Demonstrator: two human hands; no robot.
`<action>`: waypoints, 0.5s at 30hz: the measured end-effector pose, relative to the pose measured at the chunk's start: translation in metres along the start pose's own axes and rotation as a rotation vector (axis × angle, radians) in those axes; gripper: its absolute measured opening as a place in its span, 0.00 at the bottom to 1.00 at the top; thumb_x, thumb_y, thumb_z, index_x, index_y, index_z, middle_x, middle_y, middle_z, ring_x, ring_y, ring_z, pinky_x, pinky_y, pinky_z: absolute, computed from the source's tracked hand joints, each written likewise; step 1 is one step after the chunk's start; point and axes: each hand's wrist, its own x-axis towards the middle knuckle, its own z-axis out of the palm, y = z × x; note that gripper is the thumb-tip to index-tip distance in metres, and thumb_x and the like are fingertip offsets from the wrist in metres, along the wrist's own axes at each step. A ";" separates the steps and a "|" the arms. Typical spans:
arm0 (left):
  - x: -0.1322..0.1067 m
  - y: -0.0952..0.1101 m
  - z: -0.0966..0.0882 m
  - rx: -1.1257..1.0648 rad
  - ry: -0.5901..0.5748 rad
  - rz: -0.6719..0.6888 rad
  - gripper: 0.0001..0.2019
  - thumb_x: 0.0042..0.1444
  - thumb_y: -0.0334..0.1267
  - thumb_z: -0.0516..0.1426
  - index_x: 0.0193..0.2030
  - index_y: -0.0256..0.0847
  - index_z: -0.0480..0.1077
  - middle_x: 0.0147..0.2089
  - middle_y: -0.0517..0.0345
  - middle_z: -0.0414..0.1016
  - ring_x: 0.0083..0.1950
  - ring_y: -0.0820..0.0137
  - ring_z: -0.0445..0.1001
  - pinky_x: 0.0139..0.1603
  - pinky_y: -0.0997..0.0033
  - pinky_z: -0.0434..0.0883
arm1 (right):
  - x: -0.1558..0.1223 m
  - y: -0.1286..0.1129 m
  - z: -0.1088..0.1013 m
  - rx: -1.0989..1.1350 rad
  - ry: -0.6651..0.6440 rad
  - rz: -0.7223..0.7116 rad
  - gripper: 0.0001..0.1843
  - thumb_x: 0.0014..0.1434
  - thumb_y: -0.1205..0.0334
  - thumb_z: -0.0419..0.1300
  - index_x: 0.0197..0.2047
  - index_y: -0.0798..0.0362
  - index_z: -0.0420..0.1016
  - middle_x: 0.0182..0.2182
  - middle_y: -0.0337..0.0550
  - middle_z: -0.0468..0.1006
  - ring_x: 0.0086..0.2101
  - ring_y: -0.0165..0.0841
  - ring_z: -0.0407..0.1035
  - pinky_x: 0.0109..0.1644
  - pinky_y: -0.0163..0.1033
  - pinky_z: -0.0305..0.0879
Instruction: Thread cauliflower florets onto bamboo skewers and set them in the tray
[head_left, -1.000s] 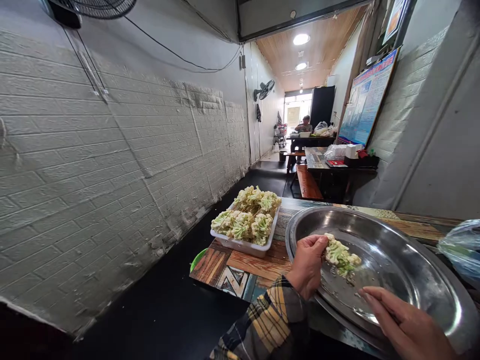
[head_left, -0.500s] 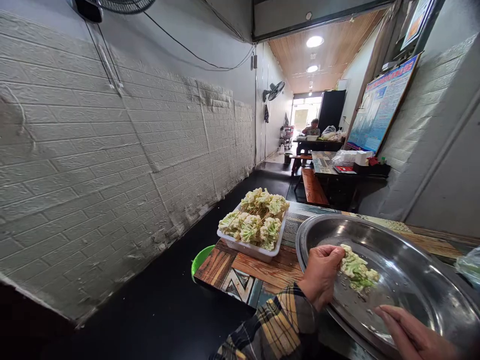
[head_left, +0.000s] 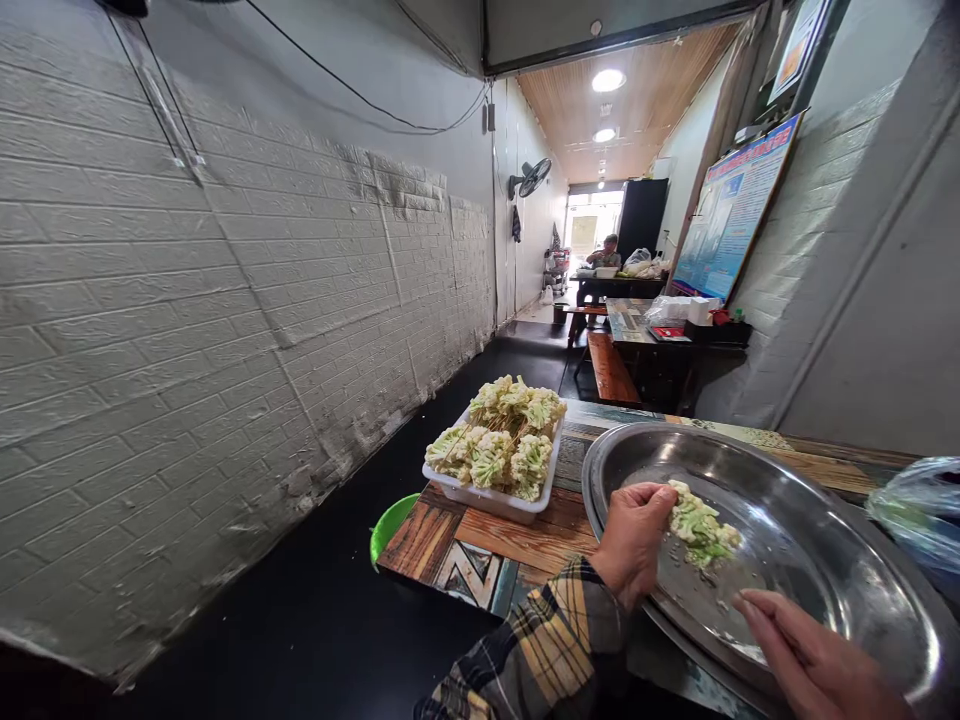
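My left hand (head_left: pixel 631 538), in a plaid sleeve, is closed with thumb and fingers pinching the left end of a cluster of cauliflower florets (head_left: pixel 703 528). The cluster hangs over a wide steel basin (head_left: pixel 814 510). My right hand (head_left: pixel 814 640) is at the basin's near side, lower right of the florets, its thumb and forefinger pinched together. What lies between those fingertips, if anything, cannot be made out. Left of the basin, a white plastic tray (head_left: pixel 491 498) is heaped with skewered cauliflower (head_left: pixel 491 455). Small crumbs lie on the basin floor.
The patterned wooden table (head_left: pixel 517 535) bears the tray and basin. Below its left corner is a green container (head_left: pixel 394 525). A plastic bag (head_left: pixel 919 510) lies right of the basin. Farther back are a bench (head_left: pixel 611 367), another table (head_left: pixel 626 322) and a seated person (head_left: pixel 606 255).
The view has turned a little to the right, so everything sits farther left in the picture. Both hands keep nearly the same pose, the left still on the cauliflower.
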 end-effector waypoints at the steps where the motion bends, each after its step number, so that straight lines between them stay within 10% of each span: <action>1: 0.000 0.003 0.001 -0.034 -0.012 -0.006 0.19 0.37 0.50 0.67 0.22 0.33 0.73 0.20 0.63 0.62 0.24 0.78 0.57 0.27 0.73 0.52 | 0.001 -0.005 -0.002 -0.004 -0.012 0.008 0.14 0.55 0.45 0.56 0.34 0.43 0.78 0.32 0.40 0.84 0.32 0.39 0.79 0.32 0.36 0.76; 9: -0.012 0.029 -0.009 -0.205 -0.057 -0.107 0.26 0.39 0.47 0.68 0.45 0.37 0.72 0.35 0.55 0.74 0.32 0.73 0.71 0.36 0.71 0.67 | 0.009 -0.022 -0.011 0.124 -0.041 0.139 0.21 0.56 0.42 0.54 0.36 0.48 0.78 0.17 0.37 0.74 0.20 0.35 0.71 0.25 0.36 0.70; 15: -0.039 0.045 -0.027 0.043 -0.093 0.024 0.20 0.49 0.48 0.63 0.44 0.35 0.72 0.37 0.52 0.76 0.31 0.73 0.71 0.38 0.70 0.68 | 0.023 -0.054 0.002 0.438 0.027 0.193 0.19 0.57 0.43 0.56 0.38 0.51 0.76 0.15 0.33 0.65 0.19 0.31 0.62 0.24 0.36 0.60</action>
